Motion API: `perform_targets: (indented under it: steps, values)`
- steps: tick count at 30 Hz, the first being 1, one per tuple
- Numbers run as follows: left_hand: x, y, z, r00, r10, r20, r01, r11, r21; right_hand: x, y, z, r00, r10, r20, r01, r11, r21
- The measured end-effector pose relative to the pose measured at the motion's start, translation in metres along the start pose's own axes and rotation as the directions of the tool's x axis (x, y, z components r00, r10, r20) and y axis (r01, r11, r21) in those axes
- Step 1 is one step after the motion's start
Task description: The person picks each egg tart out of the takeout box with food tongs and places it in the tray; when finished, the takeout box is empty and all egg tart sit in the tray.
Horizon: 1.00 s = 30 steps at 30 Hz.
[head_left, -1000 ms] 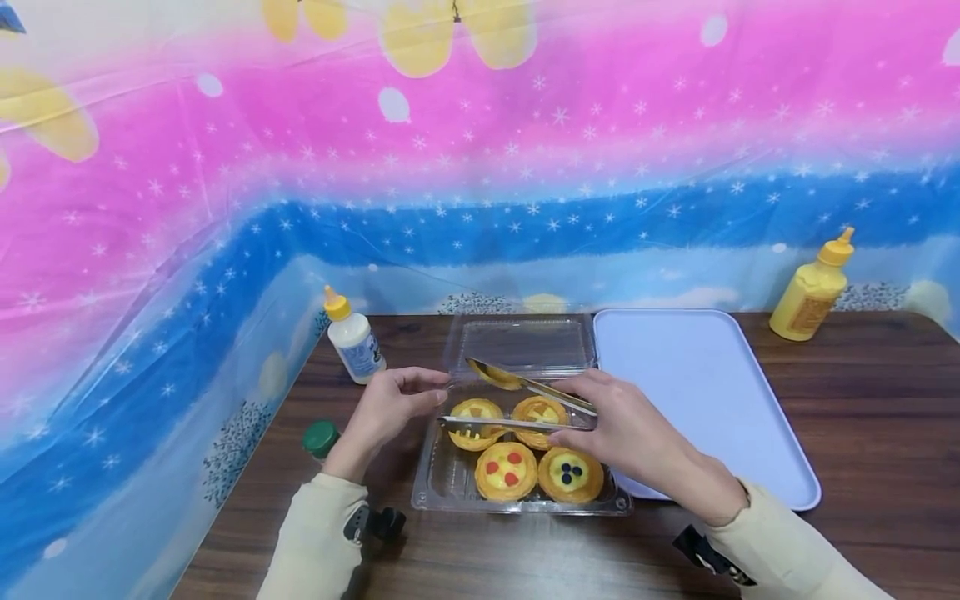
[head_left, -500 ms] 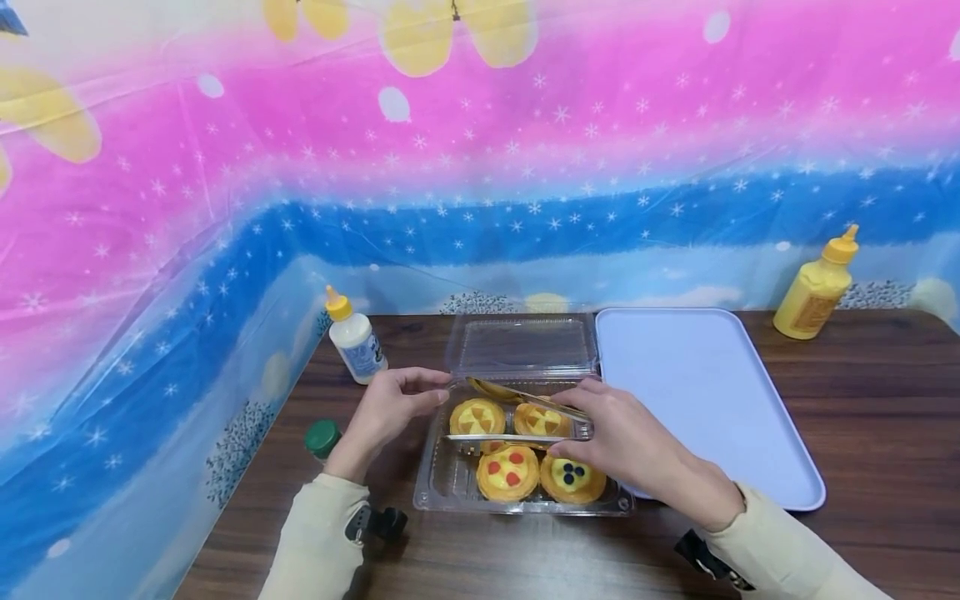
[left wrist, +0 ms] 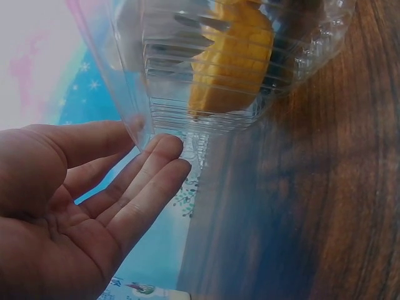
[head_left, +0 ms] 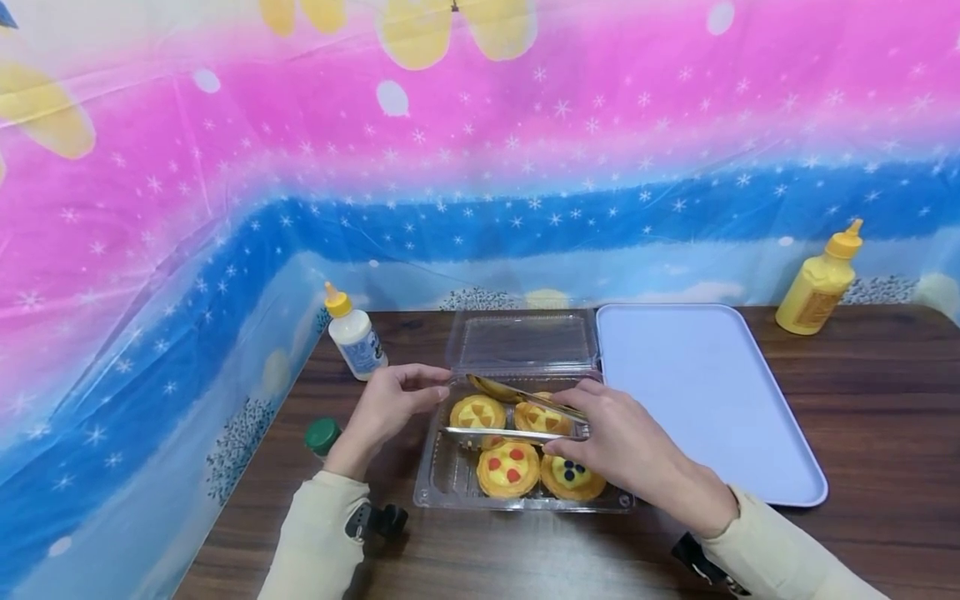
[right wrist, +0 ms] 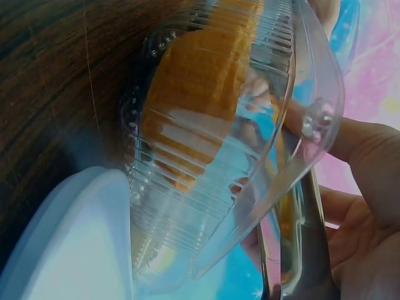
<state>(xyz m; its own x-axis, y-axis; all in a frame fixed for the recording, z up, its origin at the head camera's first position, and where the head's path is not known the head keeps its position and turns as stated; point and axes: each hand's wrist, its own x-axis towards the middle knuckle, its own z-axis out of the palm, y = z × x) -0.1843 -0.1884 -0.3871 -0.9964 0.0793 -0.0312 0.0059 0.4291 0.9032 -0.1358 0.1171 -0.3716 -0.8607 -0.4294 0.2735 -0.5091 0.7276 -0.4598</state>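
Observation:
My right hand holds a pair of metal tongs, their two arms spread over the back row of a clear plastic container. Four would overcount nothing here: several egg tarts sit inside. Two back tarts, one at the left, bear yellow wedge pieces. In front are a tart with red pieces and a tart with dark berries. The tongs' front arm crosses between the rows. My left hand pinches the container's left rim, thumb and fingers either side of it in the left wrist view.
A pale lilac tray lies right of the container, close beside it. The container's lid lies folded back. A white bottle and a green-capped container stand at the left, a yellow bottle at the back right.
The tongs have come down among the tarts, their front arm moving toward the gap between the rows and the spread narrowing slightly. The left hand stays at the rim.

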Motion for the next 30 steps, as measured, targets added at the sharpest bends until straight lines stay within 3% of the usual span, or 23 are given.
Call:
perform_targets:
  steps: [30]
  values:
    - [-0.0007, 0.0016, -0.0008, 1.000, -0.010, 0.012, 0.010, 1.000, 0.004, -0.0056, -0.0098, -0.0029, 1.000, 0.026, -0.004, -0.026, 0.999, -0.042]
